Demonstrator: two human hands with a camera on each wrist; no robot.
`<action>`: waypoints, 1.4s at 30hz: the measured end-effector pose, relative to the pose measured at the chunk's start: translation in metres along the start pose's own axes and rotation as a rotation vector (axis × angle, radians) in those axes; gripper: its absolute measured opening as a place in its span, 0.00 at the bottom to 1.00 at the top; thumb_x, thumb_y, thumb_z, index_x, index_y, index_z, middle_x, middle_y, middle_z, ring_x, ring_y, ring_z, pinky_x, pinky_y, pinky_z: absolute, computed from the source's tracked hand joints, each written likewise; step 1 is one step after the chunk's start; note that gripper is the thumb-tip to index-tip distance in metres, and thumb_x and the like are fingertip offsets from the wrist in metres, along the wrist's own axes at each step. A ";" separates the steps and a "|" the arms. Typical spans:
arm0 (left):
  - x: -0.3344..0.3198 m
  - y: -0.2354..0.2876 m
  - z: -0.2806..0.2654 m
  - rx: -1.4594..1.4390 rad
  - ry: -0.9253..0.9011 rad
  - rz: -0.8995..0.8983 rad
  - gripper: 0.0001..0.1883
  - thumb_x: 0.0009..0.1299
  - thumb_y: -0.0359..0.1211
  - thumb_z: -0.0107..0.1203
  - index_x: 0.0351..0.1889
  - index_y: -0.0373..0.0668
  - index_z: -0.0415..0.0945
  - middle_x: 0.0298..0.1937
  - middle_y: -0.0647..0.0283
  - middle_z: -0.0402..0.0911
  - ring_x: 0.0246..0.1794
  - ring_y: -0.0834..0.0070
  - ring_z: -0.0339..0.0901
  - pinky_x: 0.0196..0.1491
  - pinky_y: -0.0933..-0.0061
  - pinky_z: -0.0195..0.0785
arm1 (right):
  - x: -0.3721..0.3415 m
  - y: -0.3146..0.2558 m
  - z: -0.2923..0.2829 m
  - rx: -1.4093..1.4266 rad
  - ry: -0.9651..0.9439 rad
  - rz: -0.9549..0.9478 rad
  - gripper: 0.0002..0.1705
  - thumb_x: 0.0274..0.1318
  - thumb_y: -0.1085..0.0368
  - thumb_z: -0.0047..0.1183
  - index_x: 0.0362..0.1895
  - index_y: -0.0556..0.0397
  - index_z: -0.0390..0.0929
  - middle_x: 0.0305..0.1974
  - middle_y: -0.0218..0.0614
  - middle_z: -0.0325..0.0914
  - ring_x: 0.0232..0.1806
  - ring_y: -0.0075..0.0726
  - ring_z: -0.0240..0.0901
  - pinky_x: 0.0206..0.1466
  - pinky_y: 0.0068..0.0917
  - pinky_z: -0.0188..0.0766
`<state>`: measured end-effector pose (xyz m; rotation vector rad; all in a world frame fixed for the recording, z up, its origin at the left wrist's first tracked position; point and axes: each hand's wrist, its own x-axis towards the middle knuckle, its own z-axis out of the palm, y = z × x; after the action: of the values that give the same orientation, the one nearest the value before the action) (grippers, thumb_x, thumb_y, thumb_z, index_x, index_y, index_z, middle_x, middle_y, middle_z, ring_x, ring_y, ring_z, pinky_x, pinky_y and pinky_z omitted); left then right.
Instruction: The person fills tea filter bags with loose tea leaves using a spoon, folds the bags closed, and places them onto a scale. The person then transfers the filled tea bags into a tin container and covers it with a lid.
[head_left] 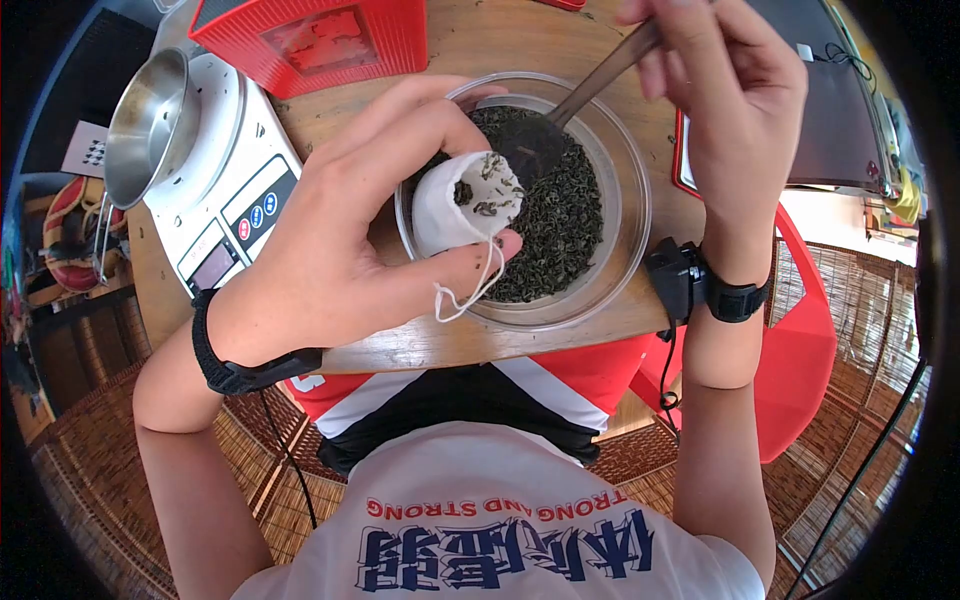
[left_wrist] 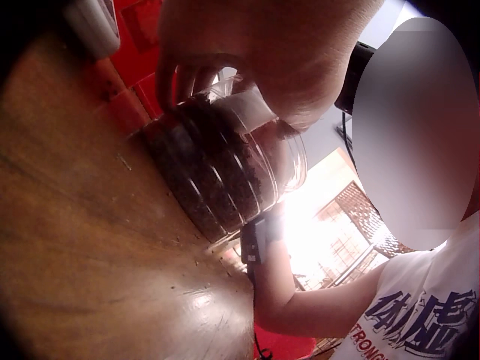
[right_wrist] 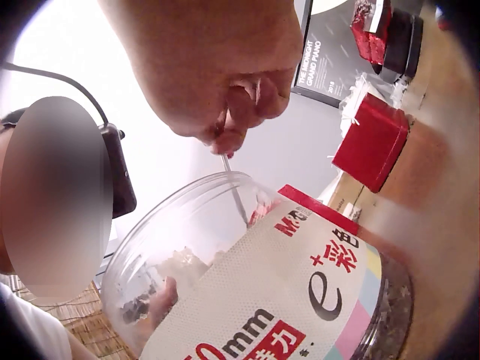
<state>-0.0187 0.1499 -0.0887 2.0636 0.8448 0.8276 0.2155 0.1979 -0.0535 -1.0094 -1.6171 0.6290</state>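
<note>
L hand: bag, R hand: spoon

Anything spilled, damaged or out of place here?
Slight spillage: dark crumbs, probably stray leaf bits, dot the wooden table beside the clear jar in the left wrist view. They look out of place because the heap of leaves sits inside the jar. Nothing looks damaged.

You can count two hands: one left hand and one right hand. You have one white drawstring tea bag, one spoon and one clear plastic tub; its tea leaves are too many to number. Your head view also shows one digital kitchen scale, its three round buttons, one steel pan and your two black wrist straps.
</note>
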 end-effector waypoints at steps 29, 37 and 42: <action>-0.001 0.003 0.001 0.005 -0.003 0.008 0.15 0.63 0.33 0.65 0.41 0.37 0.72 0.45 0.55 0.75 0.57 0.57 0.74 0.63 0.65 0.61 | 0.007 -0.011 -0.006 0.126 -0.396 0.440 0.19 0.75 0.60 0.54 0.30 0.58 0.83 0.19 0.19 0.71 0.20 0.09 0.58 0.24 0.15 0.52; -0.001 0.003 0.003 -0.001 0.019 0.010 0.15 0.63 0.33 0.65 0.41 0.38 0.72 0.45 0.54 0.75 0.60 0.55 0.73 0.65 0.63 0.60 | 0.009 0.015 -0.006 0.197 -0.322 0.520 0.24 0.78 0.51 0.49 0.29 0.51 0.81 0.15 0.17 0.62 0.17 0.14 0.51 0.22 0.17 0.46; 0.001 0.001 0.003 0.022 0.029 0.048 0.15 0.63 0.33 0.65 0.41 0.38 0.72 0.46 0.54 0.76 0.62 0.54 0.73 0.67 0.63 0.59 | 0.018 0.006 -0.018 0.502 -0.236 0.635 0.22 0.78 0.51 0.48 0.28 0.47 0.78 0.13 0.14 0.58 0.13 0.15 0.45 0.17 0.18 0.42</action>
<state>-0.0161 0.1488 -0.0893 2.1030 0.8266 0.8800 0.2331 0.2146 -0.0447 -1.0845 -1.2115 1.5464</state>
